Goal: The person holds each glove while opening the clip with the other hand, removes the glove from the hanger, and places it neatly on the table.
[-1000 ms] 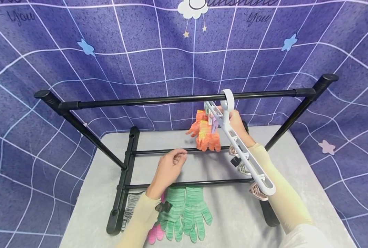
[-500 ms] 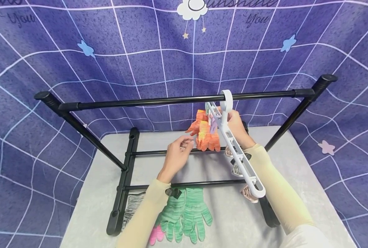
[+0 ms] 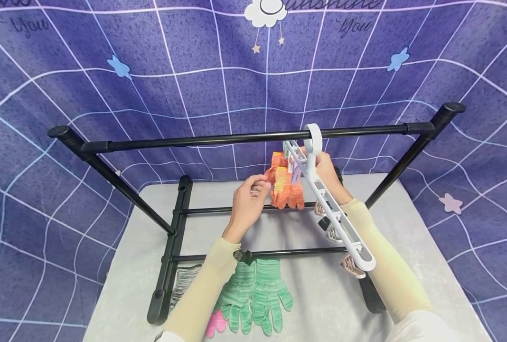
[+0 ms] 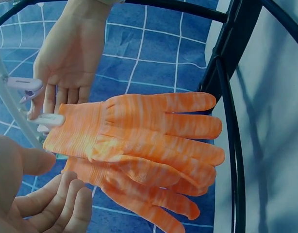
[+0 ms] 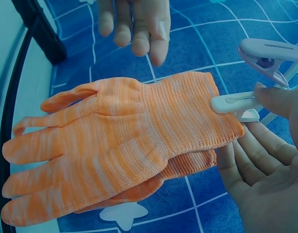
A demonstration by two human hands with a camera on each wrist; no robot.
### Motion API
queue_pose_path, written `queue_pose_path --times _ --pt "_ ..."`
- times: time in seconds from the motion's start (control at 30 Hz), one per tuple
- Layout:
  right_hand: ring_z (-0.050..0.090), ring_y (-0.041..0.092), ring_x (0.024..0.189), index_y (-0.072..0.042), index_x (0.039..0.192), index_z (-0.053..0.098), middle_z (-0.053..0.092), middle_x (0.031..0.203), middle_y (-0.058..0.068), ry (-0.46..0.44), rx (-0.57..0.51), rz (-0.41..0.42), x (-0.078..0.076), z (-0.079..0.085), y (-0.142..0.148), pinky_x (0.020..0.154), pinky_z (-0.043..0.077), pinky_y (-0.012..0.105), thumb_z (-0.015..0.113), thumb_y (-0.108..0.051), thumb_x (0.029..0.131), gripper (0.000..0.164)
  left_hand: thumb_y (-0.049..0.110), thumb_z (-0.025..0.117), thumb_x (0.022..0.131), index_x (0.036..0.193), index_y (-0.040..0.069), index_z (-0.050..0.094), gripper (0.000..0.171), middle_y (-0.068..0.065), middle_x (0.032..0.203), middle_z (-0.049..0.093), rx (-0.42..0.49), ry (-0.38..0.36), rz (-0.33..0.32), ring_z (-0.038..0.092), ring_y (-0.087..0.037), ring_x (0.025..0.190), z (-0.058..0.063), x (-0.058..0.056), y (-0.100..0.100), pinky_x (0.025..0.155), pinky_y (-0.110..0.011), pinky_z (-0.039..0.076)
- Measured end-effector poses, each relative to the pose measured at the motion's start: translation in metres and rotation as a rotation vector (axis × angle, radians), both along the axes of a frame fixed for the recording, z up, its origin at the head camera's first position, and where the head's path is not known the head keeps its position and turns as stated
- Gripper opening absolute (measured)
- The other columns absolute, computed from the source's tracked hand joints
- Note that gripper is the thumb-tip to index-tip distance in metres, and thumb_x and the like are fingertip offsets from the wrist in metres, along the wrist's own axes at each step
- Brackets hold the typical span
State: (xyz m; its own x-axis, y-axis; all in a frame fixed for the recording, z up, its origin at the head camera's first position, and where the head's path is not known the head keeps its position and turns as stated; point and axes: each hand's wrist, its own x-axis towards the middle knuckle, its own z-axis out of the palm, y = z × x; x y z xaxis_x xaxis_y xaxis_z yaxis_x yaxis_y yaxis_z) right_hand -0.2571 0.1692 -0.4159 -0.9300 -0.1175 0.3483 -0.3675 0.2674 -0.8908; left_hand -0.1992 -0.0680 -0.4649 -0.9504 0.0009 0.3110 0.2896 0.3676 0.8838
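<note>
A white clip hanger (image 3: 341,223) hangs by its hook from the black top bar (image 3: 219,140). Orange striped knit gloves (image 5: 105,136) hang at its far end. My right hand (image 3: 328,176) pinches a white clothespin (image 5: 232,102) on one glove's cuff, thumb above and fingers behind. Beside that clip sits a lavender clothespin (image 5: 270,53). My left hand (image 3: 247,204) is just left of the gloves, fingers loosely bent; in the left wrist view nothing lies between its thumb and fingers. Whether its fingertips touch a glove I cannot tell.
Green gloves (image 3: 270,289) lie on the grey table (image 3: 330,304) at the front, with a pink glove (image 3: 216,323) and a grey striped knit piece (image 3: 185,280) partly under my left arm. Black rack side legs (image 3: 168,275) and lower rails (image 3: 296,251) stand around my hands.
My left hand has moved up and right to the orange gloves. The right hand stays at the clip, while the hanger's near end has swung left and then partly back right.
</note>
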Motion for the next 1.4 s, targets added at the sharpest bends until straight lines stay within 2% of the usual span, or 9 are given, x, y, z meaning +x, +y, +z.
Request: queue_pose_path --times 0.13,0.27,0.37,0.5,0.73,0.9,1.0,1.23,1.4 --pt "0.044 0.001 0.059 0.018 0.100 0.068 0.054 0.065 -0.009 0.014 0.017 -0.018 0.001 0.001 -0.001 0.054 0.035 0.019 0.057 0.000 0.092 0.023 0.026 0.071 0.105 0.128 0.004 0.072 0.032 -0.002 0.109 0.075 -0.008 0.004 -0.005 0.070 -0.015 0.098 0.004 -0.003 0.003 0.090 -0.031 0.060" --pt "0.061 0.001 0.081 0.018 0.119 0.069 0.075 0.091 0.010 0.007 -0.044 0.036 0.001 -0.001 -0.003 0.076 0.050 0.016 0.061 0.001 0.093 0.032 0.024 0.070 0.106 0.130 0.004 0.071 0.032 -0.004 0.116 0.076 -0.012 0.036 -0.032 0.072 -0.017 0.104 0.006 -0.007 0.005 0.097 -0.034 0.059" --pt "0.066 0.002 0.095 0.018 0.126 0.067 0.075 0.112 0.025 -0.012 -0.089 0.079 0.000 -0.002 -0.004 0.090 0.052 0.018 0.063 0.001 0.095 0.035 0.025 0.070 0.107 0.132 0.005 0.070 0.032 -0.004 0.122 0.076 -0.019 0.060 -0.052 0.072 -0.018 0.108 0.007 -0.011 0.007 0.100 -0.036 0.058" --pt "0.067 0.002 0.094 0.017 0.125 0.068 0.073 0.113 0.032 -0.025 -0.092 0.077 -0.001 -0.004 -0.005 0.090 0.053 0.018 0.062 0.000 0.095 0.035 0.026 0.071 0.106 0.134 0.007 0.070 0.034 -0.006 0.124 0.076 -0.035 0.068 -0.059 0.072 -0.019 0.110 0.009 -0.014 0.011 0.100 -0.041 0.058" --pt "0.064 0.001 0.098 0.016 0.127 0.068 0.075 0.116 0.027 0.006 -0.073 0.069 -0.002 -0.003 -0.005 0.094 0.051 0.018 0.064 -0.001 0.095 0.036 0.026 0.072 0.105 0.138 0.009 0.069 0.037 -0.007 0.126 0.075 -0.028 0.052 -0.066 0.072 -0.021 0.112 0.014 -0.020 0.019 0.099 -0.049 0.059" --pt "0.065 0.001 0.097 0.017 0.125 0.069 0.078 0.104 -0.004 -0.008 -0.117 0.090 -0.003 -0.006 -0.006 0.093 0.052 0.018 0.065 -0.004 0.094 0.037 0.028 0.072 0.105 0.139 0.009 0.069 0.039 -0.006 0.128 0.074 -0.043 0.047 -0.070 0.071 -0.020 0.115 0.018 -0.022 0.021 0.101 -0.047 0.059" --pt "0.067 0.002 0.096 0.018 0.125 0.067 0.075 0.100 -0.015 -0.010 -0.155 0.124 -0.002 -0.006 -0.006 0.092 0.053 0.020 0.064 -0.004 0.096 0.037 0.028 0.072 0.106 0.139 0.009 0.069 0.038 -0.006 0.129 0.075 -0.057 0.057 -0.076 0.071 -0.019 0.115 0.019 -0.025 0.023 0.100 -0.039 0.059" --pt "0.067 0.003 0.094 0.016 0.123 0.069 0.077 0.101 -0.007 -0.002 -0.155 0.125 -0.002 -0.006 -0.007 0.090 0.055 0.020 0.067 -0.002 0.096 0.032 0.024 0.070 0.106 0.134 0.012 0.072 0.030 -0.008 0.123 0.077 -0.079 0.067 -0.093 0.072 -0.018 0.112 0.022 -0.029 0.026 0.096 -0.031 0.060" --pt "0.068 0.004 0.096 0.014 0.122 0.071 0.078 0.109 0.017 -0.002 -0.135 0.105 -0.002 -0.006 -0.006 0.093 0.054 0.020 0.069 -0.003 0.093 0.033 0.022 0.070 0.107 0.127 0.009 0.075 0.025 -0.008 0.113 0.078 -0.082 0.069 -0.099 0.074 -0.019 0.104 0.022 -0.029 0.028 0.093 -0.031 0.061"
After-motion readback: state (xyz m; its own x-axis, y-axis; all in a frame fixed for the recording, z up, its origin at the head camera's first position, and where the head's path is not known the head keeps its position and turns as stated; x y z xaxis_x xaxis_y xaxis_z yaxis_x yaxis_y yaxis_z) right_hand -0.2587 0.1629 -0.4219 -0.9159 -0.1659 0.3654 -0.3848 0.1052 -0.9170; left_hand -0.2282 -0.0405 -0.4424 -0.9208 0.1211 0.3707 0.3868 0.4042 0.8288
